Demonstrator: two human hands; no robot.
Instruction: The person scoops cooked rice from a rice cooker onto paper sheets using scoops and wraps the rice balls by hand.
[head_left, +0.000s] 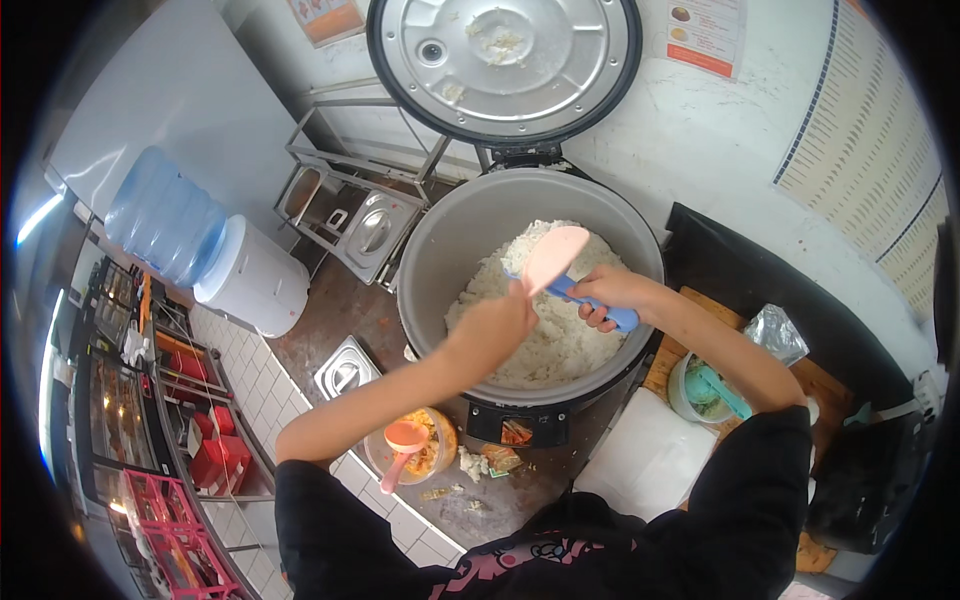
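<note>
A large rice cooker (450, 225) stands before me, its grey pot part-filled with cooked white rice (555, 352). My left hand (499, 322), slightly blurred, grips a pale pink rice paddle (556, 255), its blade raised over the pot. My right hand (609, 296) is closed around the handle of a blue rice paddle (619, 316). A clump of rice (529, 238) shows behind the pink blade; whether it rests on the blue paddle, I cannot tell. The two paddles cross closely in view. The cooker's round metal lid (502, 67) is raised, with rice stuck to its inner face.
At lower left stands a tub of orange food (442, 442) with a pink-orange scoop (407, 439). Rice scraps (472, 463) lie beside it. White sheets (649, 454) and a tub with a teal scoop (703, 386) are at right. Lidded steel pans (379, 232) and a water dispenser (255, 277) stand left.
</note>
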